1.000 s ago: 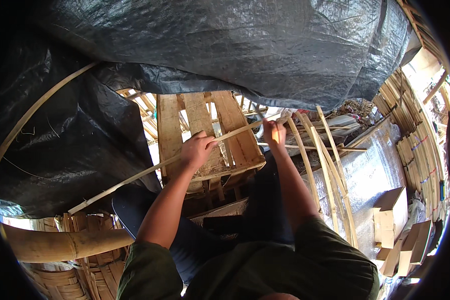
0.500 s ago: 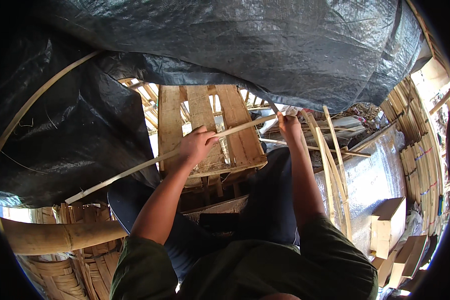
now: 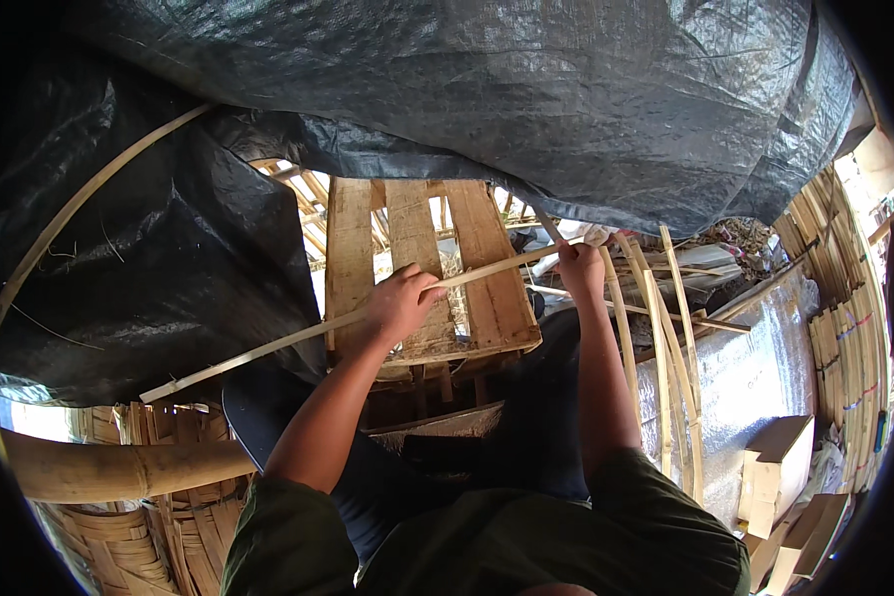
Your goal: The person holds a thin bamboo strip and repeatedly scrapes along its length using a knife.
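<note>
A long, pale bamboo strip (image 3: 268, 348) slants across in front of me, its low end at the left over the black sheet. My left hand (image 3: 404, 303) is closed around the strip near its middle, above a slatted wooden stand (image 3: 492, 288). At the strip's upper right end, my right hand (image 3: 581, 270) is a closed fist. A narrow grey knife blade (image 3: 547, 223) sticks up from that fist, crossing close to the strip; its handle is hidden by the fingers. Whether the blade touches the strip I cannot tell.
Black plastic sheeting (image 3: 487, 89) hangs across the far side and left. Several bamboo strips (image 3: 663, 377) lean at my right beside a silvery sheet (image 3: 755, 368) and cardboard boxes (image 3: 780, 462). A thick bamboo pole (image 3: 119, 469) lies at lower left. Bundled slats (image 3: 849, 348) stand far right.
The whole view has shifted slightly, so things sit a little lower and further right. My right hand has come slightly nearer to me; both hands keep their holds.
</note>
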`<action>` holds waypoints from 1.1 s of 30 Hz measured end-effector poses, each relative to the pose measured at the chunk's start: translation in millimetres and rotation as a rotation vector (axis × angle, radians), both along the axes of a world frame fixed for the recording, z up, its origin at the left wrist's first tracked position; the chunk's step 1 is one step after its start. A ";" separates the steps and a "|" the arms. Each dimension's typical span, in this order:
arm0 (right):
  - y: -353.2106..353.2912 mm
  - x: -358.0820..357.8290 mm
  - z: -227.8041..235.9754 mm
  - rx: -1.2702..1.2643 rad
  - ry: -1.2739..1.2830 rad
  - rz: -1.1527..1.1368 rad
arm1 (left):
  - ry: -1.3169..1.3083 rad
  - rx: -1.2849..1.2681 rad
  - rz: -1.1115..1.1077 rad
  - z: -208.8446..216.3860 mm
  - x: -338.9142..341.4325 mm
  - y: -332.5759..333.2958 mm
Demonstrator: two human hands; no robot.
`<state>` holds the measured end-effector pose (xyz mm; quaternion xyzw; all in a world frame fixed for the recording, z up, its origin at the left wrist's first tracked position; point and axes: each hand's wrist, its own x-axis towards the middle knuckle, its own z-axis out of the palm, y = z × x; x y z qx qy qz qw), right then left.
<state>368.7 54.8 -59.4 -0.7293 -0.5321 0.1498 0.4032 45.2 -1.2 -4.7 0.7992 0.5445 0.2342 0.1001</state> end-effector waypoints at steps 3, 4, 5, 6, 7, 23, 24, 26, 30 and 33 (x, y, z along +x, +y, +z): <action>0.1 0.7 3.7 -0.004 -0.069 0.030 | -0.025 -0.009 -0.029 0.1 -3.1 -1.7; 1.0 1.9 5.8 0.003 -0.070 0.031 | -0.025 -0.003 -0.028 0.3 -3.6 -1.0; 0.1 3.5 9.5 -0.051 -0.095 0.001 | -0.027 -0.021 -0.029 1.7 -2.9 -1.8; -1.2 4.1 12.3 -0.106 -0.121 -0.029 | -0.030 -0.041 -0.030 3.0 -2.5 -1.6; -3.2 -0.2 12.3 -0.110 -0.115 -0.099 | -0.011 -0.067 -0.021 4.1 -3.0 -1.4; -9.3 -18.7 -1.9 0.044 0.007 -0.160 | 0.011 -0.023 -0.030 1.9 -2.0 0.9; -10.8 -20.3 -7.0 0.044 0.003 -0.164 | 0.007 -0.016 -0.043 2.6 -0.4 0.5; -16.0 -33.4 -17.4 0.190 -0.077 -0.192 | 0.018 -0.038 -0.029 3.0 -0.4 -0.4; -13.5 -9.4 -11.1 0.004 0.038 -0.069 | 0.006 -0.033 -0.028 3.1 -1.8 -1.4; -12.1 -1.1 -8.3 -0.131 0.096 -0.145 | -0.003 -0.035 -0.042 2.5 3.2 -3.1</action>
